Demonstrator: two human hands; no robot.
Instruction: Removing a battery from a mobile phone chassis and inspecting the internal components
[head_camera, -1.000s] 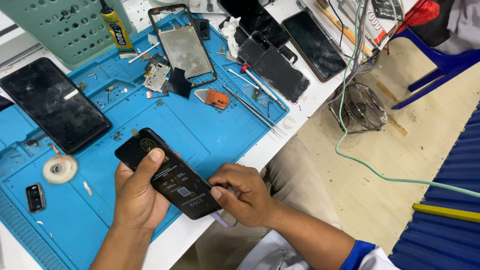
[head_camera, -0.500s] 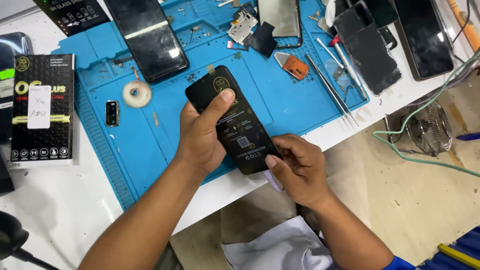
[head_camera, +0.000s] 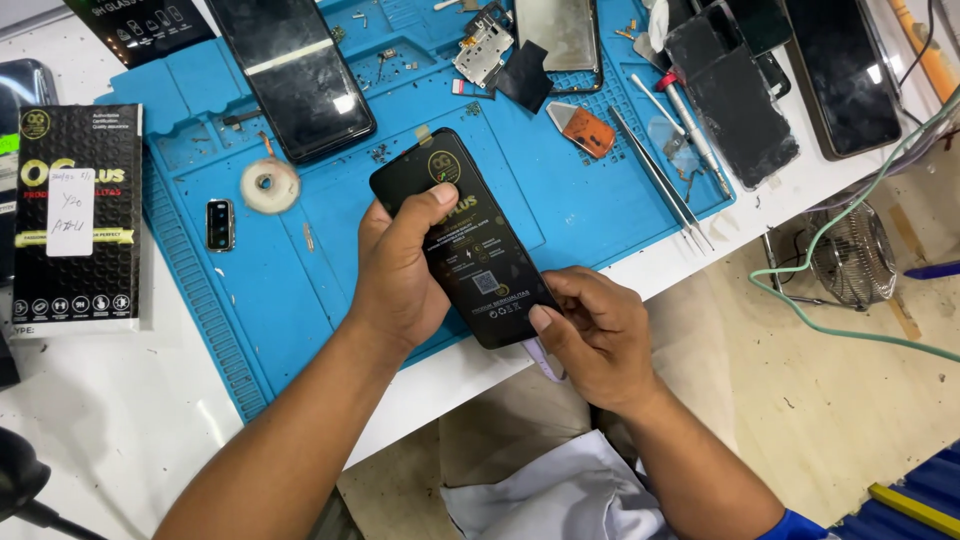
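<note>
The left hand (head_camera: 400, 280) gripped the black phone panel (head_camera: 462, 236) from its left side, thumb pressed on its face. The right hand (head_camera: 595, 335) pinched the panel's lower corner, apparently at a pale film tab (head_camera: 548, 360). The panel hung over the blue work mat (head_camera: 290, 300), near the counter's (head_camera: 120, 400) front edge. Judged step: peeling the protective film. Next move likely required a steady, shallow pull while the left hand braced the panel.

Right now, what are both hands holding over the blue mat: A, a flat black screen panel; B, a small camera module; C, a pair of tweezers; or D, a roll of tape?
A: the left hand and right hand grip the flat black screen panel from either side above the blue mat.
</note>
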